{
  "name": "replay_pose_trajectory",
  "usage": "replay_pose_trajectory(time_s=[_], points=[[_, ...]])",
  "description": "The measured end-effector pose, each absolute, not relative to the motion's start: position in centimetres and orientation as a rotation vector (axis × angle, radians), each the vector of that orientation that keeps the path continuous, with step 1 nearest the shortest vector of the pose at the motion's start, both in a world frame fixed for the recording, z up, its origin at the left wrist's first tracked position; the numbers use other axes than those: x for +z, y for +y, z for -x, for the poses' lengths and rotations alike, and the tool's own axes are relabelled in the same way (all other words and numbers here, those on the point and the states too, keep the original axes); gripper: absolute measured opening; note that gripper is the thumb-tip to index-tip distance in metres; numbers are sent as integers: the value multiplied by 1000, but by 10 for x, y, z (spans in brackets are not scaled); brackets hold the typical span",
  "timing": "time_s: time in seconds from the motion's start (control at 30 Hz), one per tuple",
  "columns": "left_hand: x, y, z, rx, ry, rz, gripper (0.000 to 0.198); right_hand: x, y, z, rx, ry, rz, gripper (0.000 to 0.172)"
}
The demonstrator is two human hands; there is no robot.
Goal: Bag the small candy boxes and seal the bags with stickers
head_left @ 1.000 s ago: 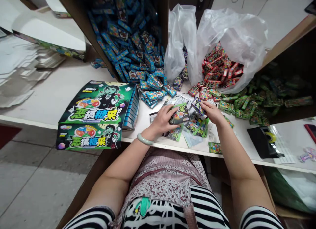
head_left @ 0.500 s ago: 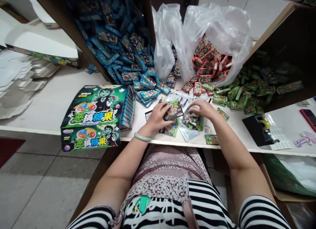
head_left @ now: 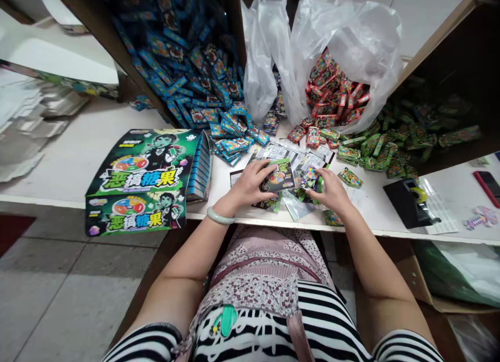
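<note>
My left hand [head_left: 250,185] is closed on a green printed pouch [head_left: 280,175] held just above the white table [head_left: 70,164]. My right hand [head_left: 330,190] pinches small candy packets [head_left: 310,178] right beside the pouch's open side. More flat pouches [head_left: 279,152] lie under and behind both hands. A clear empty sleeve [head_left: 295,208] rests near the table's front edge between my wrists.
A green display box [head_left: 144,182] stands at the left. Heaps of blue packets [head_left: 195,80], red packets [head_left: 336,99] in a plastic bag [head_left: 351,34] and green packets [head_left: 398,143] fill the back. A black tape dispenser [head_left: 408,201] and a red phone [head_left: 488,181] sit at the right.
My right hand has drawn back from the red and green packets toward me and to the pouch, with packets in its fingers. The left hand stays on the pouch.
</note>
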State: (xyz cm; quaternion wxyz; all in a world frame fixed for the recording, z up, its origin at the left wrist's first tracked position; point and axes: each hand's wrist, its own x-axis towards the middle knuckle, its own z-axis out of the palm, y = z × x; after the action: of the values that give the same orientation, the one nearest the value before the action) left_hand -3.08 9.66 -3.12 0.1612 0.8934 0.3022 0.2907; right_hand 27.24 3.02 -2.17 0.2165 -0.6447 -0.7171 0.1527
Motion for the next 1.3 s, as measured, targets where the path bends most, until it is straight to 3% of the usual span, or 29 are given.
replay_pose_trajectory(time_s=[0.33, 0.57, 0.9, 1.3], points=[[-24, 88, 41, 914, 732, -2488, 87, 26, 12, -291, 470, -1988, 1433, 60], [-24, 75, 34, 782, 590, -2598, 87, 39, 12, -285, 713, -2337, 1162, 57], [-30, 73, 30, 745, 501, -2462, 87, 38, 20, -282, 909, -2224, 1153, 49], [-26, 73, 30, 842, 587, -2404, 89, 35, 17, -283, 812, -1989, 1163, 46]])
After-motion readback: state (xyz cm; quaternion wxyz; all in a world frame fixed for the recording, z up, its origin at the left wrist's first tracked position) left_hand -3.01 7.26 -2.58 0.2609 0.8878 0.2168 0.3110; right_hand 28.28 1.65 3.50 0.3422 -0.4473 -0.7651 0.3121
